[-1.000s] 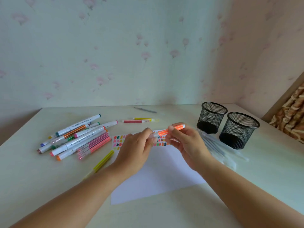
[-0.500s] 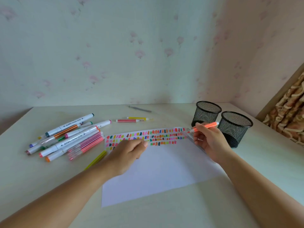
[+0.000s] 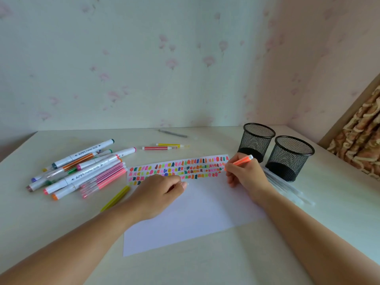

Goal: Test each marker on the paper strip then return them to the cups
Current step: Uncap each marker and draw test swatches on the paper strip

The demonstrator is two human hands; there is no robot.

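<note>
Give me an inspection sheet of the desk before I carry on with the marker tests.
Surface: pale table; white sheet under the hands.
Job's things: paper strip full of colour swatches; orange marker tip at its right end; two black mesh cups, no markers seen inside.
Clutter: marker pile at left; yellow marker; two thin markers; grey pen; clear pens beside the cups.
Grippers: right hand grips the orange marker; left hand rests at the strip's lower edge, fingers curled.
Cables: nothing seen.
Surroundings: floral wallpaper; patterned fabric at right.
</note>
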